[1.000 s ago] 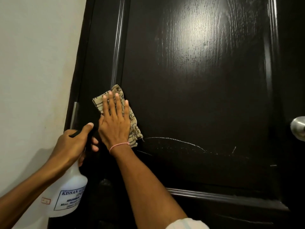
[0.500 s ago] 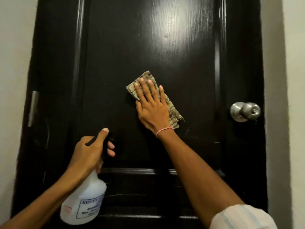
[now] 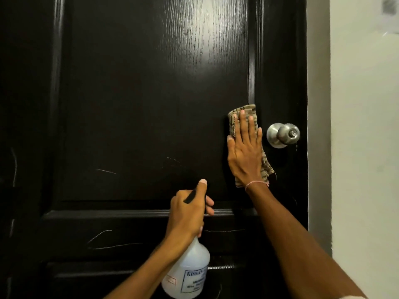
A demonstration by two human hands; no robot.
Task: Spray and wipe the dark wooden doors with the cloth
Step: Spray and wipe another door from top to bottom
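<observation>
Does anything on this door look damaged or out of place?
Yes. Thin pale scratches mark the dark door: one streak low on the upper panel, left of the left hand gripping the spray bottle, and longer curved lines on the rail below. Otherwise nothing stands out.

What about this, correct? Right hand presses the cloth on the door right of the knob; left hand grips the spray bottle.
No: the head view shows the right hand pressing the cloth left of the knob. The rest holds.

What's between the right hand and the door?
The folded tan cloth, pressed flat against the dark wooden door under the straight fingers of the right hand, per the head view.
</observation>
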